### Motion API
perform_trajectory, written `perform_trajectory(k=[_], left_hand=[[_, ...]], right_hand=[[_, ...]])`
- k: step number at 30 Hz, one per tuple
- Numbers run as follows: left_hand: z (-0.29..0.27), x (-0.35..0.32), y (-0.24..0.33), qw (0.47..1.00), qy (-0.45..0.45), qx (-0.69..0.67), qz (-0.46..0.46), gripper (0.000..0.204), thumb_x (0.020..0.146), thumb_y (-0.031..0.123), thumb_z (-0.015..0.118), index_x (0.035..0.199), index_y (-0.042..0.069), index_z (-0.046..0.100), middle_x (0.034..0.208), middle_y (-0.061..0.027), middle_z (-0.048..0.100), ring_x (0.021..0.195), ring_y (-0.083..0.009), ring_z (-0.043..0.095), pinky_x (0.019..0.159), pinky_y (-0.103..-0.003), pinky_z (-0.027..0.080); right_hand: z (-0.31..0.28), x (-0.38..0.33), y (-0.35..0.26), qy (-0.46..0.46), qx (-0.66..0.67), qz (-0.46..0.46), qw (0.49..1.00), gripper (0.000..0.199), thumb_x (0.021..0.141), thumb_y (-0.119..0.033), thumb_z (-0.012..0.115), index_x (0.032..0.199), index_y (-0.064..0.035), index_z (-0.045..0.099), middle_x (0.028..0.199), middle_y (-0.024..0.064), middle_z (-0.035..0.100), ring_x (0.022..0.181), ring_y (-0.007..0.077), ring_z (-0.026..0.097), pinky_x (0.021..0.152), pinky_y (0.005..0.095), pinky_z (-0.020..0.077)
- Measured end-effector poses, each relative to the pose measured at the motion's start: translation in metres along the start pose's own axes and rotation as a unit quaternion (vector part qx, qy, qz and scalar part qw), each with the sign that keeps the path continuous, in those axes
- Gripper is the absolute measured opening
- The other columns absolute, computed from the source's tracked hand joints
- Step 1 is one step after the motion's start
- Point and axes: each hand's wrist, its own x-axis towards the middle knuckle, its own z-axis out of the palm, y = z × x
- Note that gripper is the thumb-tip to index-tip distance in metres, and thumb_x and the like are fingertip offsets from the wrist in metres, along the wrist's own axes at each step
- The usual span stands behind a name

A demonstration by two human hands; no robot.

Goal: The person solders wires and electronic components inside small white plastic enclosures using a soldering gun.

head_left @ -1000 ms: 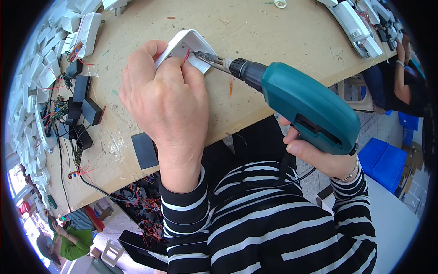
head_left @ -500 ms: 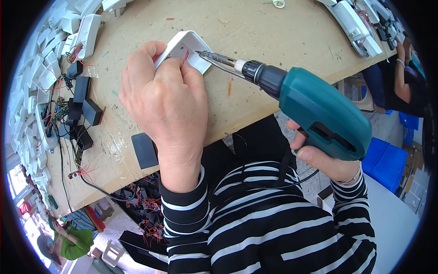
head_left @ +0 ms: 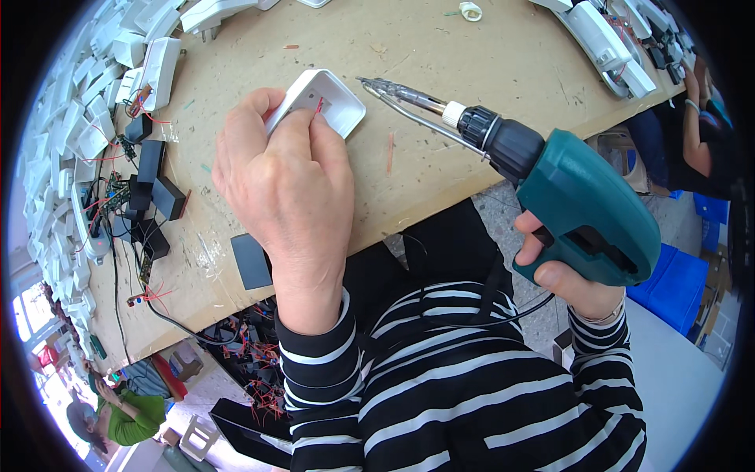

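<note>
My left hand [head_left: 287, 173] is closed on a small white plastic housing [head_left: 348, 114], tilted so its hollow inside shows. Thumb and forefinger reach into the housing, at a short red wire [head_left: 319, 105]; whether they pinch it is hidden. In my right hand [head_left: 570, 283] is a green pistol-shaped soldering gun [head_left: 586, 208] with a black collar, fingers wrapped round its grip near the trigger. Its metal tip and thin feed tube point left, a little apart from the housing's right edge.
White plastic housings [head_left: 82, 130] are heaped along the left edge. Black boxes [head_left: 147, 185] with wires and circuit boards lie beside them. A dark flat piece [head_left: 252, 261] rests by the near table edge. A bin of wired black parts [head_left: 255, 354] stands below. Other people work left and right.
The soldering gun has moved right and back, so its tip has left the inside of the housing. My left hand and the housing have shifted only slightly.
</note>
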Motion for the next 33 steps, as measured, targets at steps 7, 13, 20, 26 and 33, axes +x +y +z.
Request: perform_trajectory(k=[7,13,20,26,33], left_hand=[[-0.006,0.000,0.001,0.999,-0.017,0.035,0.020,0.009,0.074,0.008,0.069,0.081,0.003,0.071,0.102,-0.0084,0.061,0.092,-0.0241,0.058,0.087,-0.038,0.036],[-0.007,-0.005,0.004,0.994,0.039,0.084,0.055,0.009,0.073,0.010,0.071,0.082,0.010,0.072,0.103,-0.0062,0.060,0.092,-0.0224,0.056,0.088,-0.040,0.031],[-0.014,-0.011,0.009,0.992,0.059,0.110,0.036,0.013,0.071,0.011,0.072,0.082,0.018,0.072,0.096,-0.0018,0.061,0.084,-0.0184,0.053,0.081,-0.038,0.026],[-0.012,-0.012,0.007,0.991,0.048,0.118,0.047,0.008,0.077,0.019,0.074,0.085,0.016,0.072,0.076,0.0065,0.063,0.075,-0.0129,0.054,0.070,-0.031,0.025],[-0.013,-0.009,0.007,0.993,0.056,0.104,0.028,0.005,0.074,0.011,0.071,0.077,0.014,0.069,0.090,-0.0007,0.062,0.082,-0.0157,0.057,0.084,-0.039,0.027]], right_hand=[[0.000,-0.002,0.002,0.050,0.053,0.020,0.997,0.062,0.076,-0.006,0.071,0.131,0.0054,0.043,0.110,0.0207,0.061,0.080,0.0194,0.063,0.073,0.0320,0.0535],[-0.002,-0.003,0.005,0.061,0.057,0.029,0.996,0.063,0.076,-0.005,0.071,0.132,0.0052,0.042,0.110,0.0215,0.061,0.080,0.0201,0.064,0.072,0.0320,0.0535],[-0.002,-0.002,0.004,0.072,0.060,0.042,0.995,0.064,0.076,-0.005,0.070,0.132,0.0052,0.042,0.109,0.0222,0.061,0.079,0.0207,0.064,0.072,0.0321,0.0536],[-0.004,-0.002,0.008,0.057,0.059,0.012,0.997,0.065,0.075,-0.004,0.070,0.132,0.0054,0.042,0.110,0.0231,0.061,0.079,0.0213,0.064,0.071,0.0324,0.0536],[-0.012,-0.003,0.014,0.000,0.025,-0.027,0.999,0.066,0.076,-0.002,0.070,0.135,0.0053,0.040,0.115,0.0250,0.059,0.083,0.0208,0.064,0.074,0.0323,0.0530]])
